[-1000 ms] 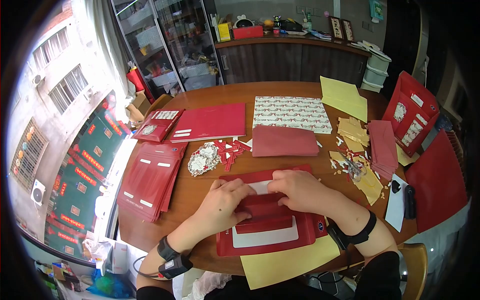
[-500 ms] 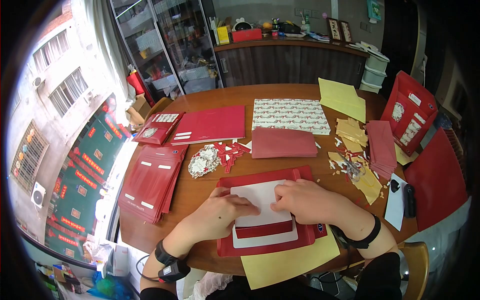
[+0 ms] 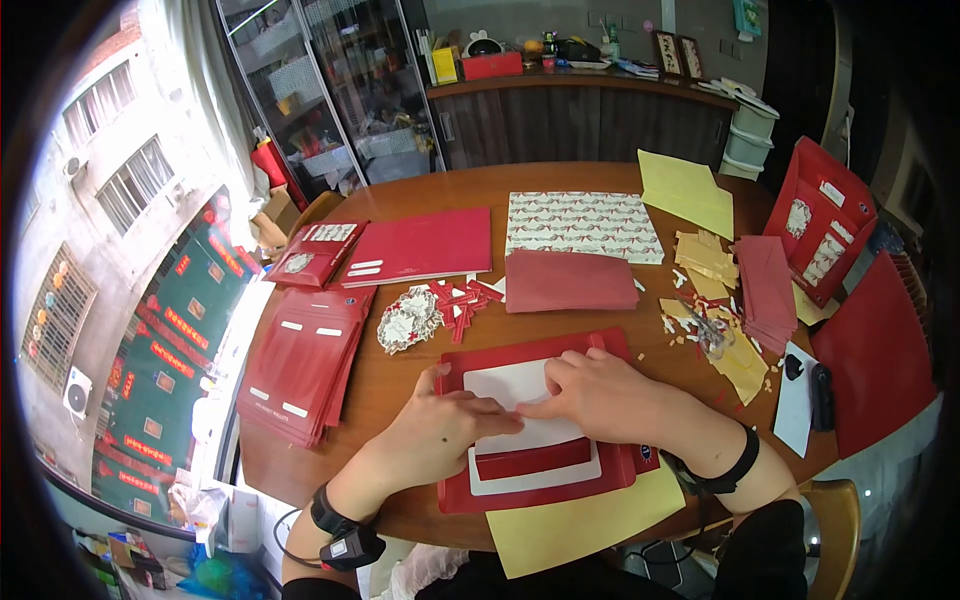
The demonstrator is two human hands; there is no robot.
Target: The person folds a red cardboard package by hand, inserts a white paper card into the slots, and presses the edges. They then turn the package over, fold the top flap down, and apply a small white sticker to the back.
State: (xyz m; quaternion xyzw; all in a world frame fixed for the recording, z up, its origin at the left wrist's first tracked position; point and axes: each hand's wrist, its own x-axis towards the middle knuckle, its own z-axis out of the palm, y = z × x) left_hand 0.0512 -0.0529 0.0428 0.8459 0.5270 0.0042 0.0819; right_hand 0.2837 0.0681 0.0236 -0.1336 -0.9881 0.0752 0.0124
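Note:
My left hand [image 3: 452,418] lies over the left side of a white panel [image 3: 510,385], its fingers stretched toward the middle. From the right, my right hand [image 3: 592,392] rests on the same panel with its fingers bent and its thumb stretched out on the white surface. The two hands' fingertips are close together. Under the panel is a red folded paper piece [image 3: 535,460], lying on a larger red cardboard sheet [image 3: 610,488] with white underneath. Part of a yellow sheet [image 3: 580,530] sticks out below at the table's front edge.
Red printed pieces [image 3: 300,365] are stacked at left. Beyond my hands lie cut-out stickers [image 3: 410,320], red strips [image 3: 460,310] and red envelopes [image 3: 570,282]. Scissors [image 3: 712,338] sit among paper scraps at right, near a standing red box [image 3: 822,225].
My right thumb has moved left across the white panel, toward my left fingertips. My left hand stays nearly in place. The whole view has shifted slightly.

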